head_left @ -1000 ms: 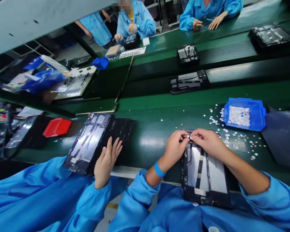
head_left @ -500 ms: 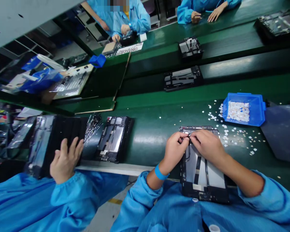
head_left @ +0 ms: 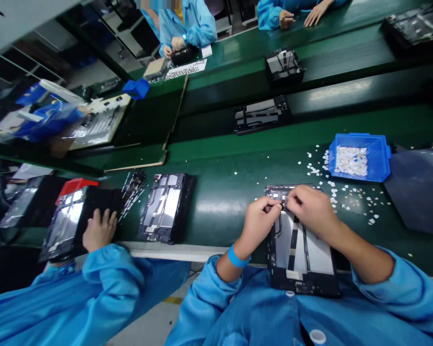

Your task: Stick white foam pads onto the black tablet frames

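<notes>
An opened tablet (head_left: 319,257), with silver panels and black strips inside a dark frame, lies in front of me and overhangs the table's near edge. My left hand (head_left: 260,220) is over its upper left part, thumb and forefinger pinched at a tiny dark piece too small to name. Just right of that pinch is my right hand (head_left: 312,207), with fingers curled and thumb against forefinger. Its fingertips are partly turned from view, so whatever they hold is hidden. Both hands are near the tablet's top end.
A blue bin (head_left: 378,156) of small white pieces stands right, with loose white scraps (head_left: 334,190) scattered beside it. Another opened tablet stack (head_left: 164,206) is left. A co-worker's hand (head_left: 100,229) touches a dark stack (head_left: 67,221). More tablets (head_left: 261,115) lie on the sunken middle strip.
My right fingertips have drawn slightly apart from my left ones. The co-worker's dark stack at left is tilted differently, and a red bin now shows behind it. The view has shifted slightly.
</notes>
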The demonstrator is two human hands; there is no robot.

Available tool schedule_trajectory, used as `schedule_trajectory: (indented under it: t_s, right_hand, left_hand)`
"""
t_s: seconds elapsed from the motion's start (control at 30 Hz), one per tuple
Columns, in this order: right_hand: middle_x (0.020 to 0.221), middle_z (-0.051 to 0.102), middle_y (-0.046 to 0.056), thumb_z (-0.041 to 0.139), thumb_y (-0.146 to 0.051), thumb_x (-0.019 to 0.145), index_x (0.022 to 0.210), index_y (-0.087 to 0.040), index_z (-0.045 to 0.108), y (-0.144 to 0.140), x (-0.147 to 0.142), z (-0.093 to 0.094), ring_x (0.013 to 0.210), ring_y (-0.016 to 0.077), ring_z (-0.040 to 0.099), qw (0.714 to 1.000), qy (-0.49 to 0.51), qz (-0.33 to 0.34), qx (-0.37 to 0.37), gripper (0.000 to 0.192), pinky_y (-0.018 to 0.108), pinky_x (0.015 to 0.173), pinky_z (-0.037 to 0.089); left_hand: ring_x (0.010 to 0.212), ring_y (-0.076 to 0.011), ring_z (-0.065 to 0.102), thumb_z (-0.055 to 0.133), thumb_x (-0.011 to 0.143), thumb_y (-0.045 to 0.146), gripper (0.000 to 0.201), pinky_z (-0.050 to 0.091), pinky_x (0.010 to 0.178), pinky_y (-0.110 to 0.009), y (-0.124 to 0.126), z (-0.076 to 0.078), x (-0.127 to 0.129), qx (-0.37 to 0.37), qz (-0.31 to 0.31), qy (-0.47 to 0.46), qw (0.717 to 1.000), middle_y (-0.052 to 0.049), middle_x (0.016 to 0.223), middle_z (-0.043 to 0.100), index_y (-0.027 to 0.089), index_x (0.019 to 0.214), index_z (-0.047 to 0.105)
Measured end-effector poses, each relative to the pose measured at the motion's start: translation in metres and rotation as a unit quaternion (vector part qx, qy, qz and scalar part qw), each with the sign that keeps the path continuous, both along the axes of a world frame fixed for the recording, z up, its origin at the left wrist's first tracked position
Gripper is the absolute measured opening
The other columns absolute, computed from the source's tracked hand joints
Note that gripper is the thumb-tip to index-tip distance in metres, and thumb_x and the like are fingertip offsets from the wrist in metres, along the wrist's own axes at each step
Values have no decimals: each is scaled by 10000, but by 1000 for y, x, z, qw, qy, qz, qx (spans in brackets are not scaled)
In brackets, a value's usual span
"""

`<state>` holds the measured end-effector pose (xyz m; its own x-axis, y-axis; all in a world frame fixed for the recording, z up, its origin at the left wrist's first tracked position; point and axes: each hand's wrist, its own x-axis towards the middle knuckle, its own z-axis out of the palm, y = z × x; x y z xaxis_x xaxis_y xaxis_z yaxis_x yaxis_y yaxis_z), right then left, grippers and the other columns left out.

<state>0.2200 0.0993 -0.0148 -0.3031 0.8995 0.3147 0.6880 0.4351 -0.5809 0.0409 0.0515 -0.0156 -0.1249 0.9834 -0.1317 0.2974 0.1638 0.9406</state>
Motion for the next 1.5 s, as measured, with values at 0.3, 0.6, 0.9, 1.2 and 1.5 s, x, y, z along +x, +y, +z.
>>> schedule_trajectory:
  t_s: [0.3,0.6,0.9,1.2,1.5]
  right_hand:
    - [945,739,185,566,-311,947,944,-171,750,60,108,35,825,272,642,954,-192,-226,-41,231,395,700,369]
    - [849,734,56,572,-311,1009,882,-227,730,-21,-17,0,815,229,673,997,-48,49,-47,219,340,757,470]
    - [741,680,45,542,-186,878,733,-228,641,-15,-25,-9,702,200,614,998,-49,12,-44,181,315,654,390]
    - [698,678,104,572,-317,905,754,-195,692,61,99,28,638,200,571,948,-124,-286,-64,228,358,627,322]
    - [734,744,26,589,-407,922,764,-249,745,18,14,24,641,191,638,976,-40,9,-214,272,307,588,396]
  left_hand:
    - [688,-107,584,724,804,272,130,438,660,-220,11,-11,-5,-67,50,-170,982,12,769,676,167,841,657]
    - [720,-124,660,723,825,241,103,492,681,-230,2,-8,0,-48,61,-145,986,-4,803,723,176,862,653]
    - [770,-154,701,688,826,172,33,534,720,-263,-6,-1,6,3,52,-40,998,-11,833,760,193,822,713]
    - [689,-125,640,713,867,278,108,483,652,-228,-3,-6,-2,-55,42,-109,992,-4,773,715,171,881,699]
    - [1001,-212,685,615,985,206,195,531,918,-361,1,5,-44,147,-92,249,953,-66,1090,757,223,1133,741]
